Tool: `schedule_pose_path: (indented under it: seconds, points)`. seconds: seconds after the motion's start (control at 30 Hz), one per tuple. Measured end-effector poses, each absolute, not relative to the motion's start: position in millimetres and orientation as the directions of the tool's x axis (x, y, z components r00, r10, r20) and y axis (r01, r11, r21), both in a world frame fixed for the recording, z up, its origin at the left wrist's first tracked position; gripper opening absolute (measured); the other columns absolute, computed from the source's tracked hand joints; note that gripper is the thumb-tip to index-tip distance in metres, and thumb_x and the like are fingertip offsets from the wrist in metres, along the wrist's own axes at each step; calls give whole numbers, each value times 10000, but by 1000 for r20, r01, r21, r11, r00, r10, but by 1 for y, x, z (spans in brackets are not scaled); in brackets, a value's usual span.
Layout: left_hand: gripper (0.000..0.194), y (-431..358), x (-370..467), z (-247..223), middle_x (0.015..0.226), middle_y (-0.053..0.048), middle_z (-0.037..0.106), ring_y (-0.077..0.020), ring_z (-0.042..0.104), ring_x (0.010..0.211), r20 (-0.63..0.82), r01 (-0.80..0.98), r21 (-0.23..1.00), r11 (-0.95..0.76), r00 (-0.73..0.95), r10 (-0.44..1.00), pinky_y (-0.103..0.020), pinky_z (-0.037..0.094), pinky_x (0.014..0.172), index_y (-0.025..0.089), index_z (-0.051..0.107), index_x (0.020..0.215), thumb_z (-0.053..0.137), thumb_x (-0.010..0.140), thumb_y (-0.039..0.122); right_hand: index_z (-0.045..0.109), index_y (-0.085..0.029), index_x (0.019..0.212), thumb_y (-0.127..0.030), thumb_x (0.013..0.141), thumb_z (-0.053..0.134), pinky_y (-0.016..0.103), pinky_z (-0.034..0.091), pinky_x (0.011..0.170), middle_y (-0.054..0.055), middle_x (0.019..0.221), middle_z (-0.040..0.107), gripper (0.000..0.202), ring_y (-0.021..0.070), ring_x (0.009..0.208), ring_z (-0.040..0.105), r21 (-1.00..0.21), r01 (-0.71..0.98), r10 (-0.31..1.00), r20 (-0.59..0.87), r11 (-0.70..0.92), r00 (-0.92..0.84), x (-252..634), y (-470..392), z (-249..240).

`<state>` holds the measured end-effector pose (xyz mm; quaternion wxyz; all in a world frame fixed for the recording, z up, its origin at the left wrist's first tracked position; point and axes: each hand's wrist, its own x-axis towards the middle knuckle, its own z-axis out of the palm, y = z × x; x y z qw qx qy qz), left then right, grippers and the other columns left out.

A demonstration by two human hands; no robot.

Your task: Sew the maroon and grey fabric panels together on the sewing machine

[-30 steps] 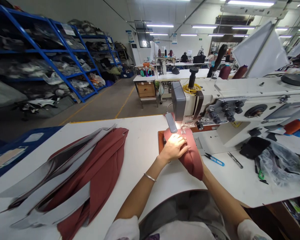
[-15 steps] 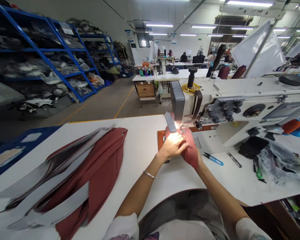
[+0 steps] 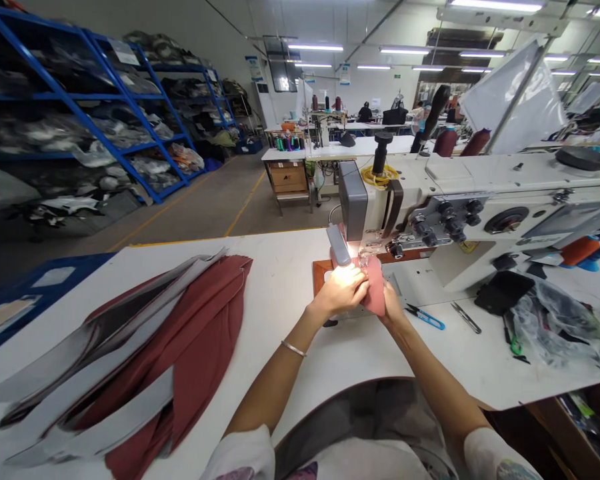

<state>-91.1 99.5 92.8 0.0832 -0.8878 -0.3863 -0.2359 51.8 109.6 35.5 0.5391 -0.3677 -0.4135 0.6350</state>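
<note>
A strip of dark red fabric (image 3: pixel 375 293) lies under the presser foot of a white sewing machine (image 3: pixel 420 180), its near end hanging toward me. My left hand (image 3: pixel 343 288) is closed at the fabric's left edge, close to the needle, under the machine's bright lamp. Gripping the right edge of the same piece is my right hand (image 3: pixel 391 303), its fingers partly hidden behind the cloth. Just right of that hand lie blue-handled thread snips (image 3: pixel 427 317).
A pile of red and grey fabric pieces (image 3: pixel 210 327) covers the table's left side. Metal tweezers (image 3: pixel 466 317) and a clear plastic bag (image 3: pixel 560 327) lie at the right. Blue shelving (image 3: pixel 125 150) stands beyond the table's left, past an aisle.
The red fabric has moved farther under the presser foot, so less hangs toward me. My right hand has moved up and forward with it; my left fingers have curled in more.
</note>
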Motion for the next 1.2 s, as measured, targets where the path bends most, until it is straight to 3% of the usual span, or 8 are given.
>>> schedule_pose_path:
  seconds: [0.2,0.4,0.57,0.8,0.93,1.07,1.2]
  points:
    - [313,99,-92,86,853,-70,633,-209,546,842,503,712,34,-701,594,628,-362,434,819,179,644,905,339,956,228,610,-210,974,-362,717,677,225,494,445,-9,723,652,306,134,561,588,-848,-502,969,-47,-167,-243,49,105,39]
    - [329,102,-95,87,914,-71,654,-207,549,871,505,702,13,-713,610,610,-363,425,837,183,633,852,337,979,250,594,-213,898,-402,711,727,235,517,501,3,757,657,297,148,635,611,-841,-530,979,6,-104,-202,47,104,37]
    - [294,103,-94,83,886,-70,651,-207,560,846,536,742,19,-671,558,633,-351,432,803,182,631,883,370,976,279,619,-197,850,-337,680,747,275,553,636,21,877,678,254,154,739,624,-811,-577,983,19,-93,-185,46,108,33]
    - [302,107,-91,66,928,-87,652,-214,588,877,595,793,106,-600,433,677,-357,452,809,198,653,922,386,974,332,601,-189,799,-283,662,724,346,568,711,11,756,644,207,167,703,629,-821,-565,981,26,-89,-192,47,116,31]
    - [273,110,-90,60,962,-87,665,-213,602,913,635,812,135,-568,369,678,-357,468,824,202,660,968,422,968,335,553,-182,886,-378,690,710,359,575,685,18,767,656,318,181,693,657,-924,-377,967,35,-65,-253,59,113,39]
    - [246,113,-91,59,991,-74,679,-202,613,944,653,802,140,-580,366,663,-346,482,833,207,659,999,436,965,306,450,-219,1060,-484,762,645,312,537,594,-6,753,662,444,175,587,655,-990,39,984,129,135,-124,69,114,51]
    - [233,114,-95,58,997,-67,690,-185,633,927,670,772,173,-612,363,647,-332,493,843,203,670,972,457,961,296,451,-227,799,-414,872,496,260,441,636,-41,633,599,206,136,526,602,-845,455,951,308,282,-16,70,123,59]
